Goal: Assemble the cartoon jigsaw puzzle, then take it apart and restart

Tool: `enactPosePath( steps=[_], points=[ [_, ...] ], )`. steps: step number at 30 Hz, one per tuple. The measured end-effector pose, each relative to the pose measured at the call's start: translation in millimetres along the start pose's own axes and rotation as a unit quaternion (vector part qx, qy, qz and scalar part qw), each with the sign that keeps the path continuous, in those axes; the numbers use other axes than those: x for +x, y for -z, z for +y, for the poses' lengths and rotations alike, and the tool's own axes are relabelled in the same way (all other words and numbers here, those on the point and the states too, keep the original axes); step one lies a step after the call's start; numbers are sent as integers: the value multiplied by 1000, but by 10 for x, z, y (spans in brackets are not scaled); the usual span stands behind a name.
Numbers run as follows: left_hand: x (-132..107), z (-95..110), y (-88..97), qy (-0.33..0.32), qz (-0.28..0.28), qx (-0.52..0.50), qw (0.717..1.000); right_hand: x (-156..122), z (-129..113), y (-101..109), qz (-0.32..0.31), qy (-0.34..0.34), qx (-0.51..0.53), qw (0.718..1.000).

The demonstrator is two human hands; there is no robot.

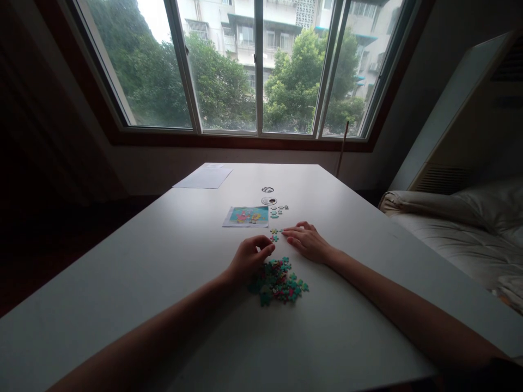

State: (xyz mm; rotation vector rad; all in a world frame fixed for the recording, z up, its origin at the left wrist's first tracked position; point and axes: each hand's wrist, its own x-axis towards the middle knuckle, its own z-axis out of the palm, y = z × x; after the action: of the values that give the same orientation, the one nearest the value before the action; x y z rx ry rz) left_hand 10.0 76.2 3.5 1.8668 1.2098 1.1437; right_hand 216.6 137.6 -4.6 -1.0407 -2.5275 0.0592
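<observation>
A loose pile of small jigsaw puzzle pieces, mostly green with some pink and red, lies on the white table. My left hand is just above and left of the pile, its thumb and fingers curled into a pinch; whatever is between the fingertips, if anything, is hidden. Flat on the table past the pile, my right hand stretches its fingers towards a few puzzle pieces. Its fingertips are at the edge of one small piece. A colourful picture card lies beyond my left hand.
More puzzle pieces sit right of the card. Behind them are two round items. Sheets of paper lie at the far left. A window stands beyond the table, and a covered sofa is on the right.
</observation>
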Motion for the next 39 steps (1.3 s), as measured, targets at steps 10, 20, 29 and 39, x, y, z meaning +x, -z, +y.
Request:
enactPosePath(
  steps=[10, 20, 29, 39],
  points=[
    [-12, -11, 9, 5, 0, -3, 1000, -26, 15, 31, 45, -14, 17, 999],
    [-12, -8, 16, 11, 1, -8, 1000, -43, 69, 18, 60, -37, 25, 997],
    [-14, -34, 10, 15, 1, -12, 1000, -43, 70, 43, 71, -21, 46, 996],
    [-23, -55, 24, 19, 4, -13, 1000, -212, -178, 192, -22, 131, 153, 979]
  ],
)
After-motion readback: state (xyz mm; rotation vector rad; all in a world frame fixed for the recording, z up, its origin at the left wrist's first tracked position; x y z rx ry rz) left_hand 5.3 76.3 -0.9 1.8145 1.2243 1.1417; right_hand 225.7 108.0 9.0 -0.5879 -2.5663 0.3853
